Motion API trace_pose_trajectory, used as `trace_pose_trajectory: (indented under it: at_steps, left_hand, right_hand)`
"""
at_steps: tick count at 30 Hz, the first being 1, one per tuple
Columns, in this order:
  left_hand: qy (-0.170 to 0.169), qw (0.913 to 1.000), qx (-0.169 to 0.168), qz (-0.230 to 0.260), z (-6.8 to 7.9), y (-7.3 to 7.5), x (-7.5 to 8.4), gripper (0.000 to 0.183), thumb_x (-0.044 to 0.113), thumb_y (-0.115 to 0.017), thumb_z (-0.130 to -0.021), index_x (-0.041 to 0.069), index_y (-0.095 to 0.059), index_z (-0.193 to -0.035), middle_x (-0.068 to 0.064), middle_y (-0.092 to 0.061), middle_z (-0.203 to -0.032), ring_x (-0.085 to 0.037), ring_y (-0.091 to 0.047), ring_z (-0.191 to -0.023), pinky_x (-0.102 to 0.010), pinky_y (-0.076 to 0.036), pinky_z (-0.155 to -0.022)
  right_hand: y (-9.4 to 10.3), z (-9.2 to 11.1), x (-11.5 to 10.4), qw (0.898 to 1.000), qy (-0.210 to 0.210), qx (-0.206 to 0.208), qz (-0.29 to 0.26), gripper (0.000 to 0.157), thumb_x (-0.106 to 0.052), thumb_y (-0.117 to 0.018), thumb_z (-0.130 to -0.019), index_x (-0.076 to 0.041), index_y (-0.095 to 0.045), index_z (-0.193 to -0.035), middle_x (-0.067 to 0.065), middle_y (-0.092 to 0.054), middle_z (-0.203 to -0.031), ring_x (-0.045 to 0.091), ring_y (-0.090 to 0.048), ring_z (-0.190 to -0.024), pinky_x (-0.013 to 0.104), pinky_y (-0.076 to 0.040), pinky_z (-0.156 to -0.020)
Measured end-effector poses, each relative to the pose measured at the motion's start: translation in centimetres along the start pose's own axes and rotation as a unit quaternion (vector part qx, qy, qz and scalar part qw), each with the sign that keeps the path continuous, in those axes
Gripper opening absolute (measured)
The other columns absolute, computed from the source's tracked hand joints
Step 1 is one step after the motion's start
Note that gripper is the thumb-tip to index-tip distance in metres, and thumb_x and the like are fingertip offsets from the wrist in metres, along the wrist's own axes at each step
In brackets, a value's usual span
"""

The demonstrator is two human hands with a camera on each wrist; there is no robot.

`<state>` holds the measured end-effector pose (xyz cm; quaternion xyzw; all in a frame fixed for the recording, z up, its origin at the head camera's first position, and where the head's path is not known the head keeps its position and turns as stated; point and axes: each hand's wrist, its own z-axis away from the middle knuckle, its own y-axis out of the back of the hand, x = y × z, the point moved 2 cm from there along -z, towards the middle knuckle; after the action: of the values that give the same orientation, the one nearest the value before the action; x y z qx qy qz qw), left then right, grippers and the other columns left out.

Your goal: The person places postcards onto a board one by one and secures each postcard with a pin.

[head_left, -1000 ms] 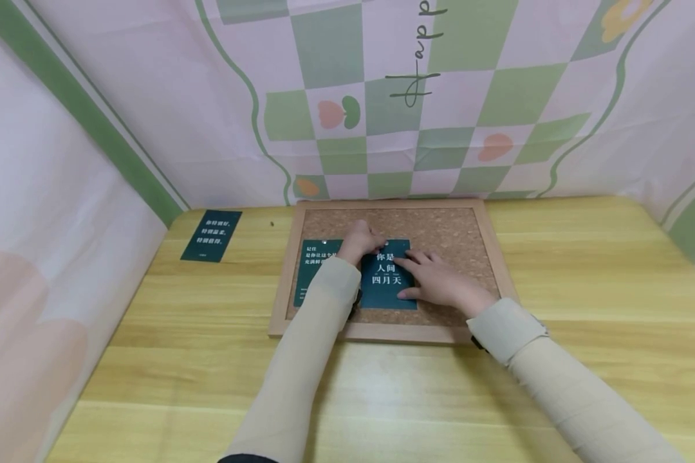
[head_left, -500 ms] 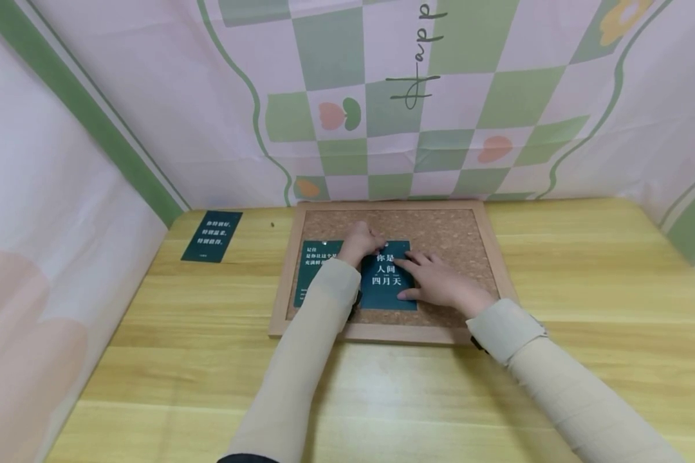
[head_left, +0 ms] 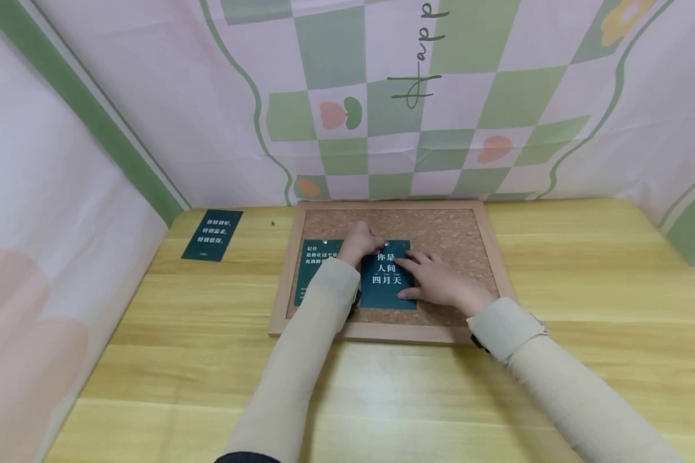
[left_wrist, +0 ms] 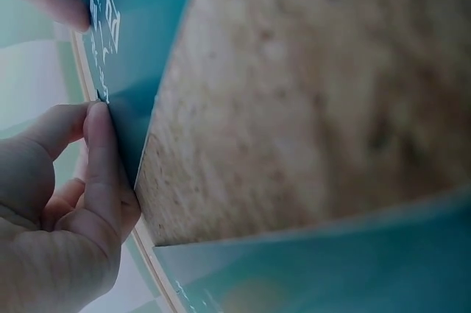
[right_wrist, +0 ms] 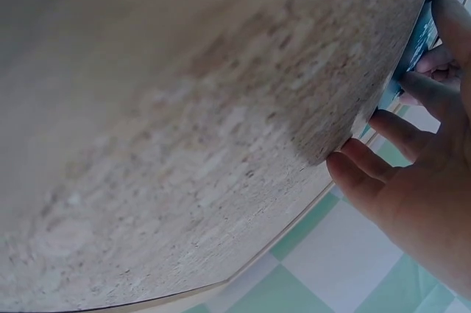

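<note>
A framed corkboard (head_left: 440, 225) lies on the wooden table, with two dark teal cards printed in white on it. My left hand (head_left: 363, 242) is at the top edge of the right-hand card (head_left: 382, 297), thumb and forefinger pinching a small pushpin (left_wrist: 101, 97) there. Most of the pin is hidden by the fingertips. On the same card's right side my right hand (head_left: 437, 281) rests with fingers spread, some fingertips on the card and others on the cork. The left-hand card (head_left: 313, 273) has a pale pin (head_left: 325, 242) at its top and is partly covered by my left forearm.
A third teal card (head_left: 211, 236) lies on the table (head_left: 168, 360) left of the board. Close to it is a tiny dark speck (head_left: 273, 224). Behind the board rises a checkered cloth backdrop (head_left: 342, 58), and another cloth wall (head_left: 46, 212) stands at the left.
</note>
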<state>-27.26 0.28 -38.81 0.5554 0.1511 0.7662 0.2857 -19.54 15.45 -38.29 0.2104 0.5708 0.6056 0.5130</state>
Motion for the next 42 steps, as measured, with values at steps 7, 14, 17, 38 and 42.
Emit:
trace_pose_trajectory:
  at_steps: [7,14,17,38,42]
  left_hand:
    - [0.007,0.9995,-0.01,0.029,-0.1,0.0,0.0,0.022,0.017,-0.062,-0.093,0.0,-0.07,-0.105,-0.011,-0.07,-0.094,-0.007,-0.054,-0.061,-0.02,-0.048,-0.065]
    - [0.009,0.9987,-0.009,0.05,0.0,0.0,-0.1,0.024,0.017,-0.062,-0.093,0.0,-0.068,-0.11,-0.015,-0.07,-0.105,-0.007,-0.055,-0.062,-0.018,-0.048,-0.06]
    - [0.01,0.9985,-0.01,0.053,0.0,0.0,-0.1,0.024,0.017,-0.062,-0.093,0.0,-0.069,-0.109,-0.015,-0.07,-0.105,-0.008,-0.055,-0.062,-0.017,-0.046,-0.059]
    - [-0.049,0.9942,0.028,0.091,0.4,4.5,0.1,0.027,0.007,-0.047,-0.097,-0.012,-0.064,-0.104,-0.02,-0.065,-0.087,-0.022,-0.06,-0.068,-0.034,-0.056,-0.071]
    - [-0.041,0.993,0.066,0.089,0.5,6.7,-0.9,0.028,0.01,-0.047,-0.096,-0.007,-0.062,-0.113,-0.022,-0.067,-0.104,-0.031,-0.068,-0.089,-0.041,-0.056,-0.084]
  right_hand:
    - [0.1,0.1,0.0,1.0,-0.005,-0.005,0.0,0.071,-0.039,-0.061,-0.091,-0.006,-0.033,-0.148,0.029,-0.024,-0.153,0.053,-0.023,-0.138,0.065,-0.027,-0.109]
    - [0.1,0.0,0.0,1.0,-0.009,-0.008,0.005,0.072,-0.04,-0.062,-0.091,-0.006,-0.033,-0.148,0.029,-0.025,-0.153,0.052,-0.023,-0.138,0.065,-0.027,-0.109]
    - [0.2,0.0,0.0,1.0,-0.01,-0.007,0.002,0.072,-0.04,-0.062,-0.091,-0.006,-0.033,-0.148,0.029,-0.025,-0.153,0.052,-0.023,-0.138,0.065,-0.027,-0.109]
    - [0.9,-0.1,0.4,0.999,0.006,0.035,-0.011,0.06,-0.027,-0.064,-0.092,0.004,-0.044,-0.138,0.034,-0.036,-0.144,0.051,-0.038,-0.131,0.059,-0.035,-0.107]
    - [1.5,0.0,1.2,0.998,0.013,0.06,-0.002,0.055,-0.022,-0.062,-0.093,0.006,-0.046,-0.137,0.034,-0.041,-0.14,0.05,-0.043,-0.127,0.058,-0.039,-0.104]
